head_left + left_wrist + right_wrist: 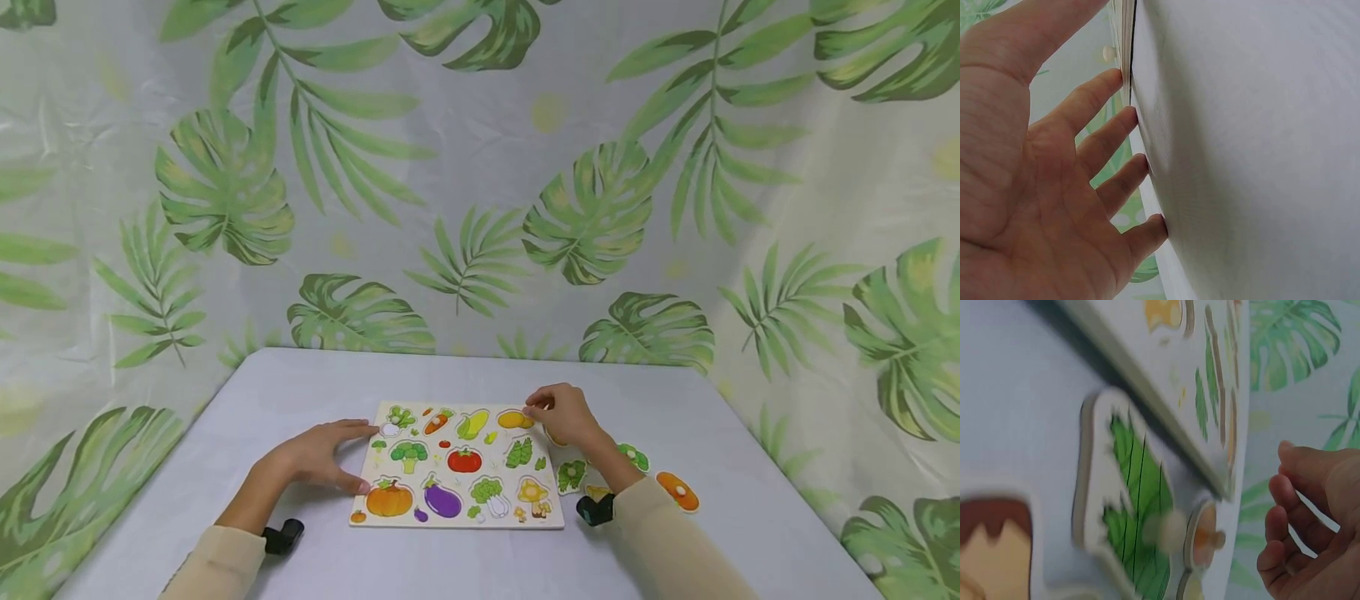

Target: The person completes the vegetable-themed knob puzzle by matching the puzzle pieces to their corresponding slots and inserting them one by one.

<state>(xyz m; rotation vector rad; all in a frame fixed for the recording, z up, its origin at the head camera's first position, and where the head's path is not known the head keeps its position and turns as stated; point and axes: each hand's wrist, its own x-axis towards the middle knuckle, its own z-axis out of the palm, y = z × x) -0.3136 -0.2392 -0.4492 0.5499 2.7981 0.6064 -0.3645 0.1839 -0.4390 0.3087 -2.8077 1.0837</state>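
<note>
A wooden vegetable puzzle board (pixel 431 437) lies flat on the table, with pictures such as a tomato (pixel 464 460), an eggplant (pixel 442 501) and a pumpkin (pixel 389 500). My left hand (pixel 318 454) rests at the board's left edge, thumb and fingers spread; the left wrist view shows fingertips against the edge and a small knob (pixel 1109 53) beyond. My right hand (pixel 564 412) is over the top right corner, beside the potato picture (pixel 515 419). In the right wrist view its fingers are loosely bent, with nothing visible between thumb and forefinger.
Loose knobbed pieces lie right of the board: a leafy green one (pixel 572 475), another green one (pixel 632 457) and an orange one (pixel 677 492). The right forearm partly covers some. A leaf-patterned curtain (pixel 480 183) hangs behind the white table (pixel 465 562).
</note>
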